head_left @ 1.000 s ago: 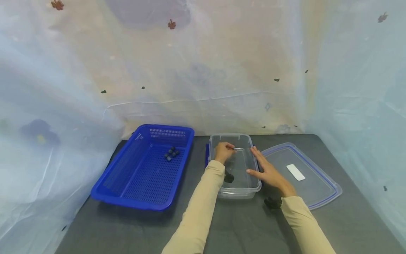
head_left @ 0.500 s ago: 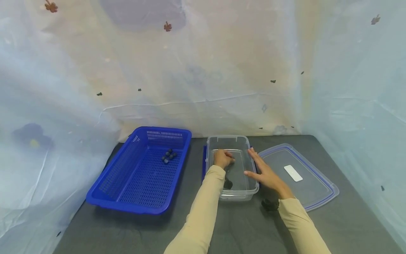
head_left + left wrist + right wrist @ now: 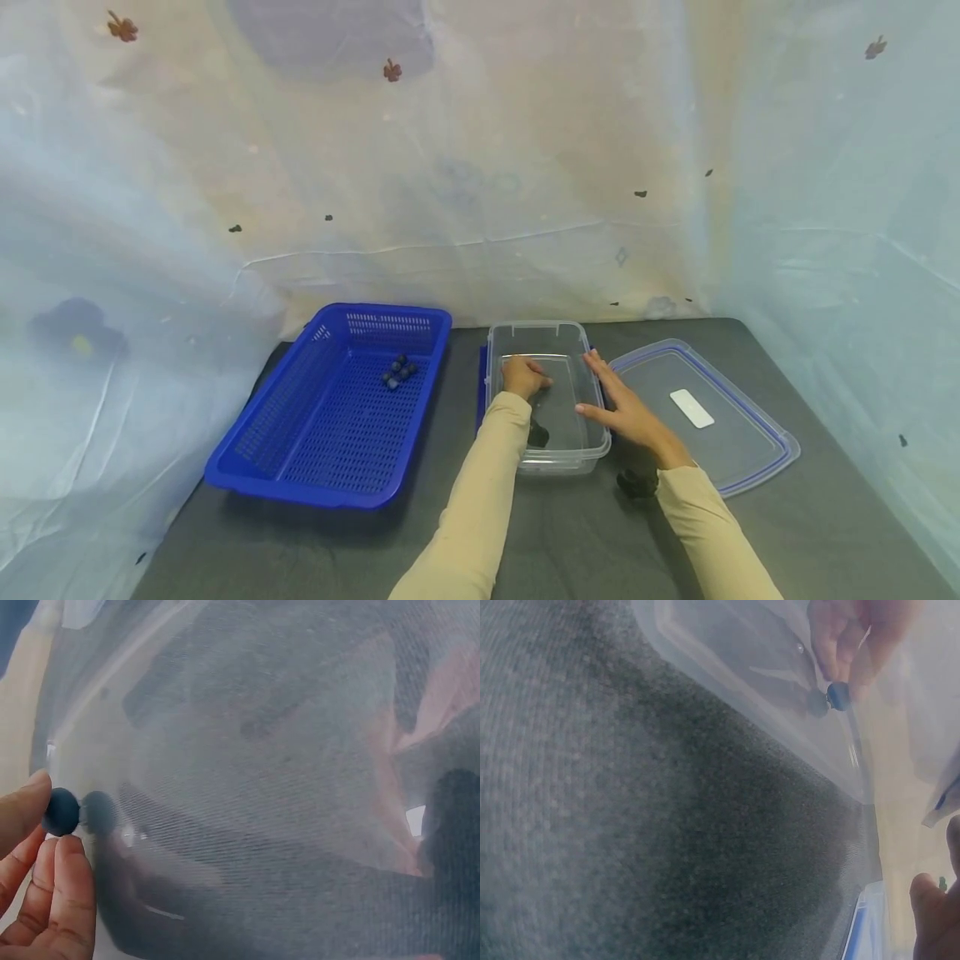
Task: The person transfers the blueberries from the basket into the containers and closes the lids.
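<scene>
My left hand (image 3: 522,377) reaches down inside a clear plastic food container (image 3: 562,458). Between its thumb and fingertips it pinches a blueberry (image 3: 61,811), which is low, close to the container's bottom, where its reflection shows. Through the clear wall the right wrist view also catches the pinched berry (image 3: 839,696). My right hand (image 3: 630,410), fingers straight and thumb spread, rests at the container's right rim. From the head view the blueberry is hidden by the left hand.
To the left stands a blue perforated basket (image 3: 300,493) holding several blueberries (image 3: 400,372). A clear lid (image 3: 731,442) with a blue seal and a white label lies right of the container. Pale printed sheeting (image 3: 480,150) hangs behind the grey-covered table (image 3: 570,533).
My left hand has moved down deeper into the container with the blueberry. The right hand keeps its place at the rim. The head view has shifted slightly.
</scene>
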### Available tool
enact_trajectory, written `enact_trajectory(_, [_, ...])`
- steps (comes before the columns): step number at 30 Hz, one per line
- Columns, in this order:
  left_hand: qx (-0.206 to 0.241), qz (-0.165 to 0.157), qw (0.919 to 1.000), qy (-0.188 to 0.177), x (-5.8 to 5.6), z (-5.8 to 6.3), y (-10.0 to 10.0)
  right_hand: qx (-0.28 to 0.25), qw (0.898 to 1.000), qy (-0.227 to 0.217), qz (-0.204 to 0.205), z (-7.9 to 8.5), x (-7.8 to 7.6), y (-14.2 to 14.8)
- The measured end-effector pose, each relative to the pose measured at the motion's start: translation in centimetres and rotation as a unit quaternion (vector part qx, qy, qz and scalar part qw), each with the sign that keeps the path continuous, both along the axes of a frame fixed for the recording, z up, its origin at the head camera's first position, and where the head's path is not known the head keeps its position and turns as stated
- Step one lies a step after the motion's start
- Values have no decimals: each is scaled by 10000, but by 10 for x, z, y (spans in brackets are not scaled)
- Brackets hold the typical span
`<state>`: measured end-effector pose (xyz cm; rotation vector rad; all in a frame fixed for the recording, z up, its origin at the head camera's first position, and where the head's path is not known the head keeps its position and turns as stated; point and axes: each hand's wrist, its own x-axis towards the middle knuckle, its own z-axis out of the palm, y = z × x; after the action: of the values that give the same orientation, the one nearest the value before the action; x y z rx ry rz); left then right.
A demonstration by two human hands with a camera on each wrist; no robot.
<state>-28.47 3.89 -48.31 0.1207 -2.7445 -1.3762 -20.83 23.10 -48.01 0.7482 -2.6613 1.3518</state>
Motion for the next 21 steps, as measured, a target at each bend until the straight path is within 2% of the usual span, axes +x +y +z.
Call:
enact_trajectory(3, [40, 92, 9999, -73, 2, 6, -2, -25, 10000, 24, 0, -1, -1, 0])
enact_trajectory(6, [228, 31, 9997, -83, 3, 14, -4, -44, 10000, 33, -5, -2, -1, 0])
enact_trajectory(12, [663, -374, 9970, -109, 6, 31, -6, -33, 10000, -19, -3, -3, 0, 1])
enact_trajectory(17, [995, -603, 9931, -121, 4, 48, -9, -97, 9999, -99, 22, -2, 0, 0])
enact_trajectory(21, [1534, -1009, 9829, 109, -1, 61, -13, -89, 9999, -63, -20, -2, 0, -1])
